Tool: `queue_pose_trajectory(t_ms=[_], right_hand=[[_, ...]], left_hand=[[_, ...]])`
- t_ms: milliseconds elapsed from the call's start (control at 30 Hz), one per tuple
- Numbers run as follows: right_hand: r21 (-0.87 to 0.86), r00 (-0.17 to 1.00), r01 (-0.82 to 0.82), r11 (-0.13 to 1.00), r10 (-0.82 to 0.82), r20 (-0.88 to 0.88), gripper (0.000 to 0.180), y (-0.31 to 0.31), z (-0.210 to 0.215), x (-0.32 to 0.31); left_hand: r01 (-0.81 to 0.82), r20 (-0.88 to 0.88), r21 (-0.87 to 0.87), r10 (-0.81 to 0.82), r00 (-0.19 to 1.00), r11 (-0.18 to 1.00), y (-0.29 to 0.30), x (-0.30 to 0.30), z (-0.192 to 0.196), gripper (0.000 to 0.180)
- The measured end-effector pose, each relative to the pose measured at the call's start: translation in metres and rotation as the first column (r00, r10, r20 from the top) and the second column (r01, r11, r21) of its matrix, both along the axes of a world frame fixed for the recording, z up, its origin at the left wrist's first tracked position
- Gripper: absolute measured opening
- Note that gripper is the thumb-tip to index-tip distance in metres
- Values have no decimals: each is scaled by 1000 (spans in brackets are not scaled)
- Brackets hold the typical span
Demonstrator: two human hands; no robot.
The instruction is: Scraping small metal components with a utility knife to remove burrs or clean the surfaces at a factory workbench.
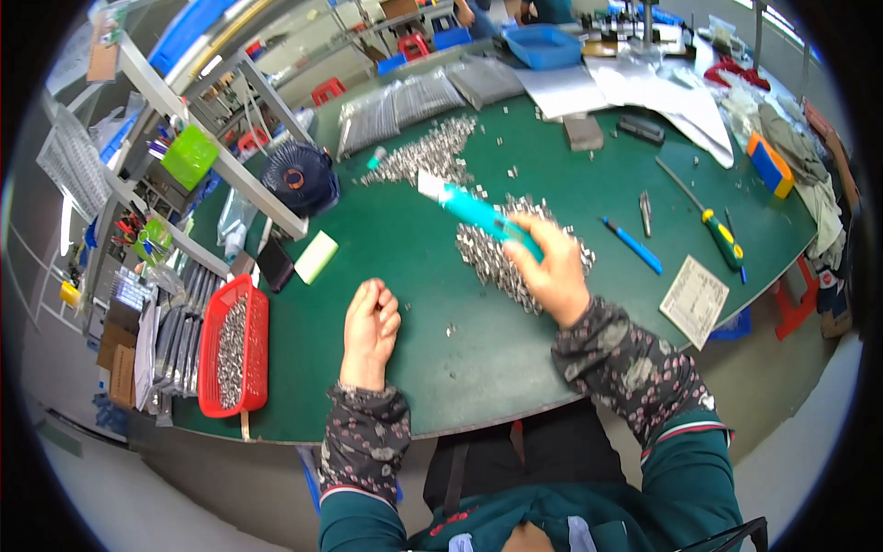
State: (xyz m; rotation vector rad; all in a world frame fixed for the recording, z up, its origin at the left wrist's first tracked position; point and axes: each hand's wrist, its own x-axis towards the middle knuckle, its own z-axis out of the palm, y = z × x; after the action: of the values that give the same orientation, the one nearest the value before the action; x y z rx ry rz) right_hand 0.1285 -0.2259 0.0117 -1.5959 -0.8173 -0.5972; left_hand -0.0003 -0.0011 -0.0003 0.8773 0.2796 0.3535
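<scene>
My right hand (pixel 550 271) grips a teal tool with a white tip (pixel 469 210), held slanting up and to the left above a heap of small silver metal parts (pixel 492 258) on the green table (pixel 414 340). My left hand (pixel 370 327) rests on the table as a closed fist, left of the heap; whether it holds anything is hidden. A second spread of the same silver parts (pixel 428 156) lies farther back.
A red basket of metal parts (pixel 235 345) stands at the table's left edge. Nearby are a dark round fan (pixel 299 177), a white block (pixel 315 256), a blue pen (pixel 633 245), a yellow-handled screwdriver (pixel 708 219), a paper card (pixel 694 299) and a blue tray (pixel 543 44).
</scene>
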Motion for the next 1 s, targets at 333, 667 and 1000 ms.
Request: queue_pose_trajectory(t_ms=[333,667,1000], right_hand=[[90,985,-4,996,19,-174,25,-4,8,7],[86,998,-1,996,7,-66,25,-5,9,3],[-41,995,-80,996,78,-65,26,-3,5,-2]], left_hand=[[397,-433,882,105,895,255,-68,43,26,18],[445,-398,896,419,816,-15,-96,61,21,21],[109,-88,129,-98,991,986,-39,24,34,8]])
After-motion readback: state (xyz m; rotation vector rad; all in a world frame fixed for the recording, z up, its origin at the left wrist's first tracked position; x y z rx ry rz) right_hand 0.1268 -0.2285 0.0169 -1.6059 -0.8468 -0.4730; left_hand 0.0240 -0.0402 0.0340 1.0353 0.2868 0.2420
